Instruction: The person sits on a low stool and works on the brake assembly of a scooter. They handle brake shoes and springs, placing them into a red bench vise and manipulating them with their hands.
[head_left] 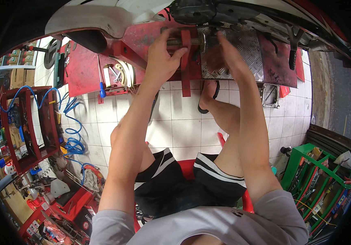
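My left hand (pixel 162 59) reaches to a red metal clamp (pixel 186 49) on the lift bench. Its thumb and fingers curve around the left part of the clamp, beside a thick threaded screw (pixel 175 41). My right hand (pixel 226 55) is at the right end of that screw, over a diamond-plate panel (pixel 251 61). Motion smears its fingers, and I cannot tell whether they hold anything. The dark underside of a motorbike (pixel 193 12) stands just beyond both hands.
A screwdriver with a blue handle (pixel 102 90) and a curved gold-coloured part (pixel 127 73) lie left on the red bench (pixel 83 69). A blue coiled hose (pixel 74 145) hangs by a red rack (pixel 36 122). A green tool rack (pixel 306 155) stands at right.
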{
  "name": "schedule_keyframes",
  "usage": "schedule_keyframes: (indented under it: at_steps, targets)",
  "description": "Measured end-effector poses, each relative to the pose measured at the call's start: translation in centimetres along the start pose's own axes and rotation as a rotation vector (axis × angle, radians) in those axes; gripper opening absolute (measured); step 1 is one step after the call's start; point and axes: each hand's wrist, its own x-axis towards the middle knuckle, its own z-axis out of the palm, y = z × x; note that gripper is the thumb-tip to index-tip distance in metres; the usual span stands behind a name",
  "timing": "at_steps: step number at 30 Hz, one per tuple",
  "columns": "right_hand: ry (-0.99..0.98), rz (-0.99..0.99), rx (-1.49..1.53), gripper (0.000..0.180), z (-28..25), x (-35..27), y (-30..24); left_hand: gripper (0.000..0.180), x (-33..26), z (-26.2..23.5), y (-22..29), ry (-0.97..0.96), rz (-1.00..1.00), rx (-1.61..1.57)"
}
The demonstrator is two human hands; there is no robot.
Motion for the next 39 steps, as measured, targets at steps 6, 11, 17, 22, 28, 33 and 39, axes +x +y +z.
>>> schedule_keyframes:
  at_steps: [6,11,17,22,28,33,39]
  targets:
    - [0.031,-0.127,-0.069,0.074,0.6,-0.5,-0.1,0.047,-0.1,0.2,0.0,0.051,0.024,0.067]
    - [0.15,-0.118,0.0,0.074,0.0,-0.4,0.6,0.047,0.1,0.1,0.4,0.041,0.027,0.048]
    - [0.051,0.014,-0.013,0.066,-0.4,-0.5,0.5,0.048,0.0,0.0,0.9,0.042,-0.028,0.021]
    - [-0.03,-0.168,-0.009,0.067,-0.5,0.3,0.5,0.048,0.1,0.1,0.3,0.049,0.016,0.094]
    - [0.132,-0.246,0.066,0.071,0.5,-0.2,0.2,0.048,0.1,0.1,0.6,0.048,0.006,0.081]
    - [-0.043,-0.032,-0.044,0.07,0.2,0.8,1.1,0.048,0.1,0.0,0.2,0.061,0.061,0.15]
    - [0.045,-0.187,-0.012,0.069,-0.4,1.1,1.0,0.047,0.1,0.2,0.4,0.075,0.063,0.154]
